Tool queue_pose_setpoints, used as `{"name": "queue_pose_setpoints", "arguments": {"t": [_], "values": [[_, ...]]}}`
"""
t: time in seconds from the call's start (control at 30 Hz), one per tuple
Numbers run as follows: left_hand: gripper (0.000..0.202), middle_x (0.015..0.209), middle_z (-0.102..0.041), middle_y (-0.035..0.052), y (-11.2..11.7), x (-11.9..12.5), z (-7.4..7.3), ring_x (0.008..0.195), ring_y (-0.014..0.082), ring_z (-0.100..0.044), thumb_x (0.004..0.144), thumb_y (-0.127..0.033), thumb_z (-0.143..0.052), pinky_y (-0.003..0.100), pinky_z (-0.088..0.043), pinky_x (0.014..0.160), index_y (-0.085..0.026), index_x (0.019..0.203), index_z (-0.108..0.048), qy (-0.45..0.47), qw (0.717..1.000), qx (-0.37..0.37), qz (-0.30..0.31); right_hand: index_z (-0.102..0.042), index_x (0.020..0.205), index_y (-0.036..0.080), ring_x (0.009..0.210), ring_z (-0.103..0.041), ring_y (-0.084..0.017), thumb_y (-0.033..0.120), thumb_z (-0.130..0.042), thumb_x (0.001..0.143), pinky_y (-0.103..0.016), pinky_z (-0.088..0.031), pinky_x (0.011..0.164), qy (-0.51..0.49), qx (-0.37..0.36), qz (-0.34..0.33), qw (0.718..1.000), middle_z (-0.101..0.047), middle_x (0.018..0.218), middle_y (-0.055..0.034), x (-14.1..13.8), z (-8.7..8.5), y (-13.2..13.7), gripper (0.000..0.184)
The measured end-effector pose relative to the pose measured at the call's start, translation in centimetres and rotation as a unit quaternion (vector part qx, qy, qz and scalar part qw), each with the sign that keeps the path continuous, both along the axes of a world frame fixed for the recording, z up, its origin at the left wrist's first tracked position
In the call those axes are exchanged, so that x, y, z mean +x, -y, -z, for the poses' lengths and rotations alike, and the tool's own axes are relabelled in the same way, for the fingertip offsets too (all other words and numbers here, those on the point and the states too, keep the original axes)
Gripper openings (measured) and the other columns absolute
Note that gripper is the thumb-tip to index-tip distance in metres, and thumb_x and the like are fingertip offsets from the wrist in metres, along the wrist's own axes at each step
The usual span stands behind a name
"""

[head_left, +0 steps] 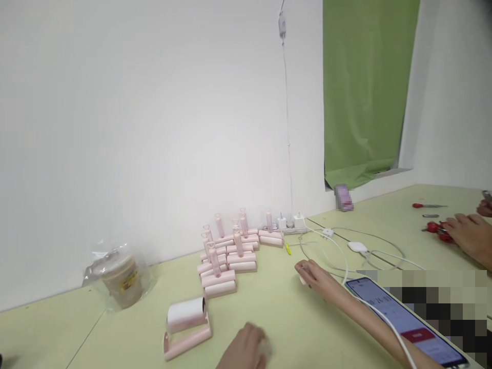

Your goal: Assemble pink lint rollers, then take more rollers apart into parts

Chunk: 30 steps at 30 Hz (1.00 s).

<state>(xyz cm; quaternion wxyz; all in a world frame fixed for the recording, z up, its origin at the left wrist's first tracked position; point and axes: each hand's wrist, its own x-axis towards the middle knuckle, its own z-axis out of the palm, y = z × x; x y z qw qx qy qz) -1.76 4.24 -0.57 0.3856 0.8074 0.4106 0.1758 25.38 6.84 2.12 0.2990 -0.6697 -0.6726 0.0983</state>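
My left hand is low over the green table at the bottom edge, smeared by motion. Its fingers look curled, and I cannot tell whether anything is in them. Farther right and deeper on the table, my right hand is closed, with a small pale bit showing at its underside that I cannot identify. To the left of my hands lies a pink lint roller with its cover swung open beside the white roll. Behind it, several pink lint rollers with upright handles stand grouped near the wall.
A bagged tub stands at left. A large phone lies under my right forearm, crossed by a white cable. Chargers and a power strip lie behind. At right, a co-worker's hand rests on a red-handled tool.
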Motion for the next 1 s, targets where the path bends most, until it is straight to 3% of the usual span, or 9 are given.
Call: {"name": "queue_pose_setpoints", "arguments": {"t": [0.07, 0.13, 0.33, 0.47, 0.6, 0.67, 0.73, 0.87, 1.0], "values": [[0.03, 0.11, -0.051, 0.0083, -0.6, 3.0, -0.1, 0.097, 0.0235, -0.049, 0.079, -0.014, -0.046, 0.037, -0.038, 0.084, -0.023, 0.107, -0.052, -0.044, 0.986, 0.141, 0.083, -0.055, 0.079, 0.02, 0.069, -0.06, -0.019, 0.042, -0.029, 0.087, -0.026, -0.041, 0.06, 0.008, -0.012, 0.025, 1.0, -0.056, 0.081, -0.0043, -0.2, 0.7, -1.0, 0.035], [0.03, 0.107, -0.051, 0.0091, -1.5, 6.1, 0.0, 0.093, 0.0228, -0.049, 0.084, -0.013, -0.035, 0.035, -0.039, 0.08, -0.023, 0.109, -0.049, -0.05, 0.962, 0.245, 0.111, -0.056, 0.074, 0.019, 0.072, -0.062, -0.022, 0.04, -0.033, 0.086, -0.027, -0.039, 0.057, 0.017, -0.02, 0.053, 0.998, -0.056, 0.082, -0.0065, 0.0, 0.9, -1.4, 0.034], [0.029, 0.1, -0.053, 0.0088, -4.1, 12.1, 2.0, 0.092, 0.0243, -0.049, 0.079, -0.01, -0.042, 0.035, -0.039, 0.078, -0.023, 0.102, -0.054, -0.044, 0.949, 0.278, 0.142, -0.06, 0.076, 0.021, 0.07, -0.063, -0.021, 0.044, -0.032, 0.086, -0.027, -0.039, 0.056, 0.017, 0.005, 0.091, 0.996, -0.059, 0.083, -0.0059, 1.0, -0.5, -0.6, 0.037], [0.032, 0.101, -0.053, 0.0081, -4.4, 12.8, 3.0, 0.096, 0.0244, -0.047, 0.08, -0.009, -0.039, 0.038, -0.037, 0.083, -0.024, 0.104, -0.055, -0.043, 0.95, 0.283, 0.128, -0.06, 0.087, 0.02, 0.074, -0.064, -0.021, 0.045, -0.025, 0.088, -0.027, -0.044, 0.059, -0.016, 0.044, 0.09, 0.995, -0.063, 0.085, -0.0057, 1.2, -0.9, -0.8, 0.043], [0.053, 0.124, -0.044, 0.0104, -3.9, 12.3, 3.5, 0.118, 0.027, -0.031, 0.077, -0.011, -0.041, 0.043, -0.023, 0.101, -0.018, 0.129, -0.034, -0.026, 0.967, 0.238, 0.088, -0.056, 0.102, 0.019, 0.072, -0.064, -0.016, 0.039, -0.013, 0.091, -0.023, -0.046, 0.062, -0.03, 0.064, 0.055, 0.996, -0.065, 0.079, -0.0034, 1.5, -1.3, -1.1, 0.049], [0.063, 0.132, -0.036, 0.0111, -3.6, 12.0, 3.6, 0.126, 0.0281, -0.019, 0.073, -0.015, -0.046, 0.044, -0.009, 0.106, -0.012, 0.132, -0.027, -0.013, 0.975, 0.217, 0.042, -0.054, 0.107, 0.021, 0.074, -0.063, -0.016, 0.037, -0.016, 0.092, -0.024, -0.046, 0.064, -0.001, 0.058, 0.043, 0.997, -0.064, 0.085, -0.0032, 1.9, -1.6, -0.9, 0.044], [0.058, 0.131, -0.036, 0.0118, -3.5, 11.8, 3.7, 0.126, 0.0297, -0.018, 0.069, -0.017, -0.05, 0.046, -0.004, 0.106, -0.012, 0.126, -0.037, -0.007, 0.978, 0.208, -0.013, -0.058, 0.099, 0.022, 0.075, -0.063, -0.018, 0.032, -0.027, 0.09, -0.027, -0.045, 0.063, 0.05, 0.029, 0.043, 0.997, -0.064, 0.089, -0.0039, 2.3, -1.7, -0.6, 0.033], [0.036, 0.119, -0.045, 0.0138, -3.6, 11.9, 3.7, 0.114, 0.0285, -0.035, 0.069, -0.012, -0.046, 0.044, -0.025, 0.098, -0.013, 0.105, -0.053, -0.005, 0.983, 0.182, -0.034, -0.061, 0.07, 0.015, 0.066, -0.061, -0.018, 0.023, -0.053, 0.08, -0.031, -0.044, 0.06, 0.159, -0.084, 0.056, 0.982, -0.063, 0.076, -0.0041, 2.9, -0.5, 0.0, 0.015], [0.039, 0.114, -0.048, 0.0115, -4.1, 13.4, 3.5, 0.11, 0.0241, -0.041, 0.07, -0.01, -0.044, 0.036, -0.034, 0.094, -0.016, 0.107, -0.055, 0.003, 0.983, 0.183, 0.019, -0.059, 0.079, 0.013, 0.069, -0.06, -0.012, 0.029, -0.054, 0.084, -0.031, -0.048, 0.066, 0.223, -0.162, 0.052, 0.96, -0.063, 0.077, 0.0004, 3.1, 0.9, 0.3, 0.018]]}}
